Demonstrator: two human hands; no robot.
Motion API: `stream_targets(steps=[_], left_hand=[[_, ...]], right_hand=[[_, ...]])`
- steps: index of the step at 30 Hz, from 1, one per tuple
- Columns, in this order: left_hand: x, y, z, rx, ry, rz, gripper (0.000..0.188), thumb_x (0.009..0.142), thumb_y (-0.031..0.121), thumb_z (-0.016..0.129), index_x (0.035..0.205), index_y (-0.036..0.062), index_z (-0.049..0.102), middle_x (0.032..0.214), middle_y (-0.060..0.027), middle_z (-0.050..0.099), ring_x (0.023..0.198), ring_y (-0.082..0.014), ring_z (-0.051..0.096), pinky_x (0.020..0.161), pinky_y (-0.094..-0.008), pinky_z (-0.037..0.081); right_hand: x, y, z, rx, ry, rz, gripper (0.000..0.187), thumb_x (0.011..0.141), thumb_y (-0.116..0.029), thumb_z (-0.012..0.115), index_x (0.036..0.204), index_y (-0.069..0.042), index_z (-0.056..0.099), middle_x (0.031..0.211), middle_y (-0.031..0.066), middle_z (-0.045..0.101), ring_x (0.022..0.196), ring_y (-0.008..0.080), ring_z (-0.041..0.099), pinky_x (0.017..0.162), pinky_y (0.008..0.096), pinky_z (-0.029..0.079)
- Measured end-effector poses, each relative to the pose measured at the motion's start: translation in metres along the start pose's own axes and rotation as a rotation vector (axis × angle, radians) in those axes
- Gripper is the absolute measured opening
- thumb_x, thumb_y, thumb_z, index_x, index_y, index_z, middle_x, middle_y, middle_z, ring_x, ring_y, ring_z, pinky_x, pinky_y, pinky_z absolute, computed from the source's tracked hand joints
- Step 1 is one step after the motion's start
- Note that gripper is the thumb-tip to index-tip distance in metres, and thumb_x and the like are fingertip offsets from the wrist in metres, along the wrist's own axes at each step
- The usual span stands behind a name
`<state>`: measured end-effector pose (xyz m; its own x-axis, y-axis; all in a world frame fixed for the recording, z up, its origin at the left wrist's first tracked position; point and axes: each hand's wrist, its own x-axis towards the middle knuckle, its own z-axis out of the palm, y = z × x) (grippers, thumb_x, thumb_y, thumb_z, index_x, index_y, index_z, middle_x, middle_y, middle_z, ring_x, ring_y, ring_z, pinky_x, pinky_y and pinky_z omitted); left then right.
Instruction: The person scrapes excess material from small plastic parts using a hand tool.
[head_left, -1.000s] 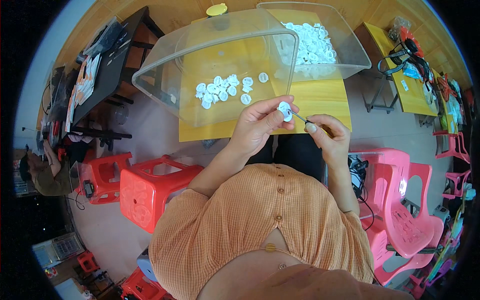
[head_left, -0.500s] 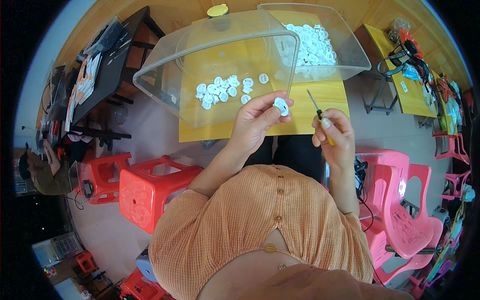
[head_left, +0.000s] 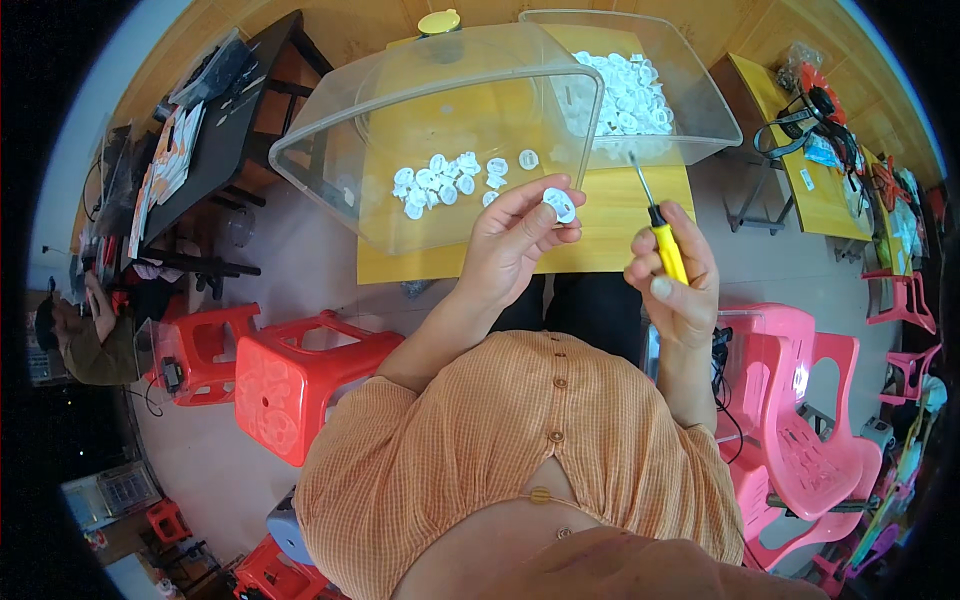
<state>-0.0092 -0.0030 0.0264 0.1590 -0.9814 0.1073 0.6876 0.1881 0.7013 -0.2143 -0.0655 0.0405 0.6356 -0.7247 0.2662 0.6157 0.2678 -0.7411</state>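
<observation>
Pinched between thumb and fingers of my left hand (head_left: 518, 232) is a small round white plastic part (head_left: 560, 205) with a slot in it. My right hand (head_left: 680, 275) holds a screwdriver (head_left: 668, 248) by its yellow and black handle, the thin metal shaft pointing up and away from me, apart from the white part. Beyond my left hand, a loose pile of similar white parts (head_left: 438, 183) lies inside a clear plastic bin (head_left: 430, 97) tipped on its side. Another clear bin (head_left: 695, 138) at the far right holds a heap of white parts (head_left: 625, 95).
Both bins rest on a yellow table (head_left: 640, 215). A red stool (head_left: 290, 385) stands at my left, pink chairs (head_left: 800, 420) at my right. A black table (head_left: 235, 130) is at the far left, a cluttered yellow table (head_left: 800, 170) at the far right. Another person (head_left: 95, 335) sits at left.
The screwdriver has turned in my right hand, so more of its yellow handle shows, and the fingers have loosened around it. My left hand has tilted the white part slightly.
</observation>
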Motion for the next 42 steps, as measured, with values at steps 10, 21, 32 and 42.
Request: stream_targets(steps=[10, 21, 32, 42], left_hand=[[-0.004, 0.003, 0.012, -0.089, -0.122, -0.01, 0.041, 0.093, 0.017, 0.052, 0.128, -0.0033, 0.045, 0.117, -0.0187, 0.056, 0.094, -0.0184, 0.061, 0.081, -0.0297, 0.053], [-0.044, 0.001, 0.037, 0.039, -0.209, 0.092, 0.039, 0.094, 0.012, 0.051, 0.13, 0.0003, 0.045, 0.118, -0.0162, 0.056, 0.096, -0.0184, 0.061, 0.084, -0.0299, 0.053], [-0.085, -0.012, 0.034, 0.095, -0.189, 0.156, 0.041, 0.092, 0.013, 0.054, 0.13, -0.0001, 0.045, 0.118, -0.016, 0.056, 0.095, -0.0183, 0.061, 0.084, -0.0285, 0.052], [-0.092, -0.025, 0.025, 0.033, -0.159, 0.138, 0.04, 0.092, 0.012, 0.053, 0.129, -0.0021, 0.045, 0.116, -0.0162, 0.057, 0.095, -0.0168, 0.061, 0.082, -0.0276, 0.053]], right_hand=[[-0.011, -0.008, 0.007, -0.044, -0.153, -0.178, 0.067, 0.078, -0.005, 0.067, 0.134, 0.008, 0.032, 0.105, 0.0295, 0.059, 0.091, 0.0358, 0.065, 0.078, 0.0409, 0.056], [-0.02, 0.011, 0.032, -0.153, 0.077, -0.286, 0.022, 0.091, -0.013, 0.056, 0.106, 0.002, 0.053, 0.103, 0.0193, 0.06, 0.101, 0.0319, 0.06, 0.089, 0.0435, 0.051], [-0.051, 0.029, 0.041, 0.017, 0.087, -0.232, 0.021, 0.089, -0.01, 0.059, 0.105, 0.001, 0.05, 0.101, 0.0214, 0.06, 0.092, 0.0329, 0.065, 0.082, 0.0417, 0.055], [-0.061, 0.049, 0.037, 0.059, 0.095, -0.238, 0.016, 0.094, -0.012, 0.049, 0.106, -0.001, 0.047, 0.103, 0.0218, 0.059, 0.093, 0.035, 0.064, 0.081, 0.0425, 0.055]])
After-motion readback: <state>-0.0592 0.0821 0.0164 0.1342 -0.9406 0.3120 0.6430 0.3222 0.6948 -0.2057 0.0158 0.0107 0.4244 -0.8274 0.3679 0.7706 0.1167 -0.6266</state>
